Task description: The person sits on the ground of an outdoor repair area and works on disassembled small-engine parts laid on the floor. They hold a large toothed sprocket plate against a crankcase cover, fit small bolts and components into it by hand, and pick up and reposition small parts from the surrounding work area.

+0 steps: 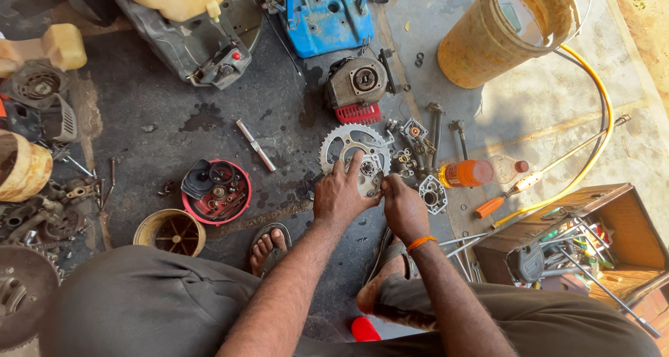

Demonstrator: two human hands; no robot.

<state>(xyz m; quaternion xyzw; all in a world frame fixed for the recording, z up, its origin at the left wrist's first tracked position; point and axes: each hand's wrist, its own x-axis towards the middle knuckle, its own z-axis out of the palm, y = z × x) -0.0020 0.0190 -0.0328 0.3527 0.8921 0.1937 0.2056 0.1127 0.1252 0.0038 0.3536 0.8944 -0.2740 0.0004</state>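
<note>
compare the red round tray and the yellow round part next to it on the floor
The red tray is filled with small parts and a black piece; the yellow part holds nothing and shows spokes inside. The red tray is wider and lies nearer the left hand. Both are round and rest on the oily floor.

Bare forearms, no sleeves down to the wrists, dark hair along both. Left hand point(339, 198) without ring or watch. Right hand point(404, 209) likewise bare, but ringed at the wrist by a thin orange band point(421, 242). Legs in loose, dull grey-brown trousers point(139, 301), cloth creased over both knees and rolled up above the right ankle. Feet in open slip-on sandals point(268, 233) with dark straps, toes uncovered. No gloves, no markings on the cloth.
</note>
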